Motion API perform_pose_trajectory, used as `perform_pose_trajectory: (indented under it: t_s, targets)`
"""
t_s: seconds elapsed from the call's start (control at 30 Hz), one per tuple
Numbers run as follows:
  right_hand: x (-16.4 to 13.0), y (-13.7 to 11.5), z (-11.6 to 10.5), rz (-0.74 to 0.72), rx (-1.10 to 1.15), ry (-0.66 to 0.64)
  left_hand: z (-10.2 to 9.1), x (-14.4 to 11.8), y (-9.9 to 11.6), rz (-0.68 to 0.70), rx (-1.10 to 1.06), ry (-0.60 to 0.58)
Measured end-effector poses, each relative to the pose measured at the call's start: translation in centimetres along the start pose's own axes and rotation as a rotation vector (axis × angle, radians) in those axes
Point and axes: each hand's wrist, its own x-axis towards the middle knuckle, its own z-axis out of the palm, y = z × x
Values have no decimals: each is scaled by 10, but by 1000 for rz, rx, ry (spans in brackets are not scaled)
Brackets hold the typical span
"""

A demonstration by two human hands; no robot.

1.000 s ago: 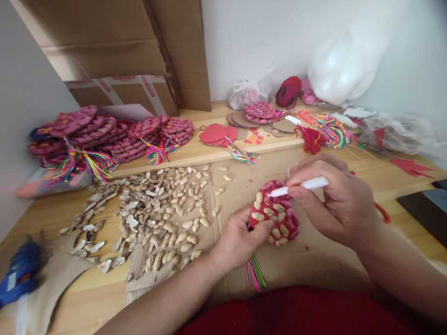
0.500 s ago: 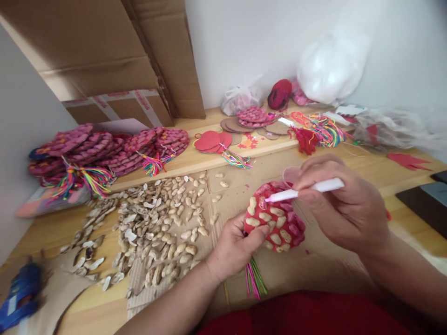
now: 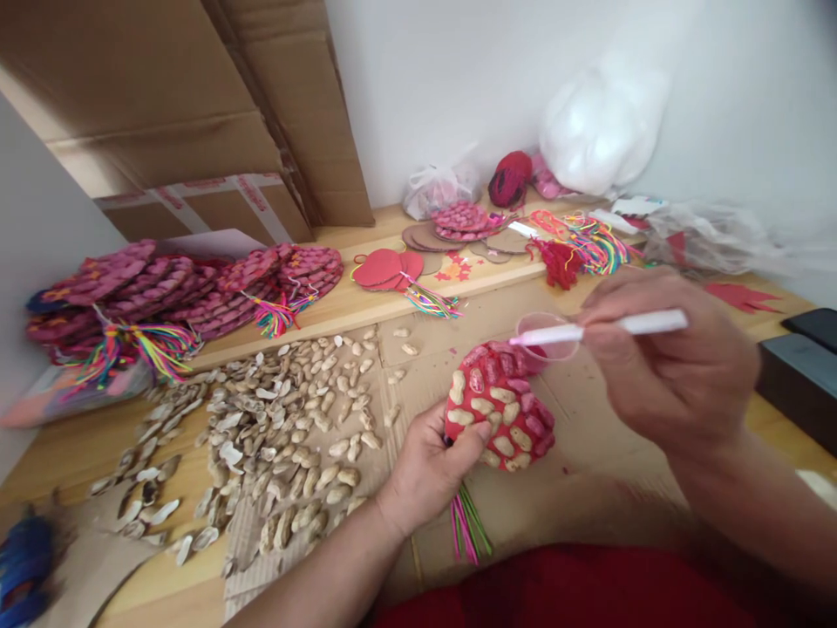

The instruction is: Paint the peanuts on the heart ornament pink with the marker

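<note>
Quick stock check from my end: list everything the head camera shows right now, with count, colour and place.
Shell disc: one, red, part-painted pink, in left hand.
Brush: one, white, pink tip, in right hand.
Paint cup: one, clear with pink, behind the disc.
Peanut shells: many, tan, loose on cardboard, left.
Finished discs: a pile, pink with rainbow tassels, far left.
Cardboard box: one, brown, back left.
Plastic bag: one, white, back right.
Left hand: grips the disc.
Right hand: holds the brush.

Red matt disc [image 3: 500, 410] in left hand [image 3: 428, 462], studded with rough peanut shells; smooth white plastic brush [image 3: 588, 329] in right hand [image 3: 673, 375]; corrugated cardboard beneath; wooden worktop [image 3: 85, 445].
</note>
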Motion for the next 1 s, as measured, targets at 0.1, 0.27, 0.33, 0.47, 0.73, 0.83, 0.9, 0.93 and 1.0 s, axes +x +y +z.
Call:
perform_pose_trajectory:
  t_s: [0.1, 0.27, 0.33, 0.47, 0.73, 0.83, 0.9, 0.93, 1.0]
  targets:
    - [5, 17, -10, 86, -203, 135, 0, 0, -2, -22, 38, 37]
    - [6, 37, -13, 167, -396, -90, -1, -1, -4, -56, 101, 48]
    - [5, 38, -10, 172, -389, -176, -1, 0, -5, -54, 110, 44]
    - [4, 36, -5, 193, -392, -286, -3, 0, -7, -39, 111, 37]
    - [3, 38, -3, 194, -440, -390, -2, -1, -6, -48, 113, 46]
    - [2, 40, -2, 178, -435, -386, -2, -1, -5, -54, 108, 57]
    - [1, 41, -1, 202, -438, -409, -2, -1, -5, -50, 108, 63]
    - [1, 41, 0, 217, -439, -417, -2, -1, -5, -49, 108, 64]
    - [0, 41, 0, 235, -438, -424, -2, -2, -5, -51, 108, 63]
